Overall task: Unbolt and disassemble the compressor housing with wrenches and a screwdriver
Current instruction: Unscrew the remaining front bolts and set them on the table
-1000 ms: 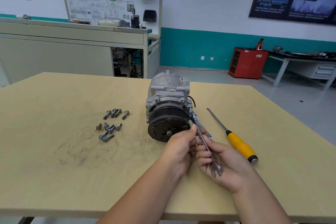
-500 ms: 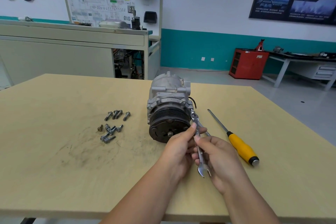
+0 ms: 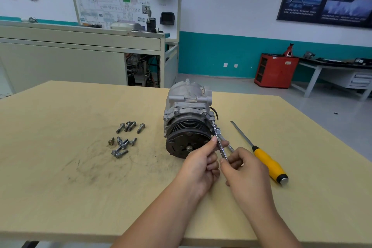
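Compressor (image 3: 187,110) on a pale wood-grain worktop (image 3: 60,177), standing about midway across and nearer the far edge, its pulley facing the near edge. The housing is rough cast grey metal, rounded at the back, with a flanged front plate carrying bolt lugs. The pulley is a dark, ribbed drum with a flat black face and a small hex nut at its centre. A short black wire curls from the housing's right side. A slim polished steel wrench (image 3: 220,147) slants from a bolt on the right lug of the front plate down towards the near edge. The left hand (image 3: 199,169) pinches its upper shank between thumb and forefinger, the other fingers curled into the palm. The right hand (image 3: 243,171) pinches the lower shank with closed fingertips; its end is hidden behind the fingers. Screwdriver (image 3: 267,162), right of the hands and apart from them: a thin steel shaft pointing to the far edge, a smooth yellow handle with a black collar and a grey cap. Loose bolts (image 3: 124,140), grey and flange-headed, lie scattered left of the compressor over dark scuff marks.
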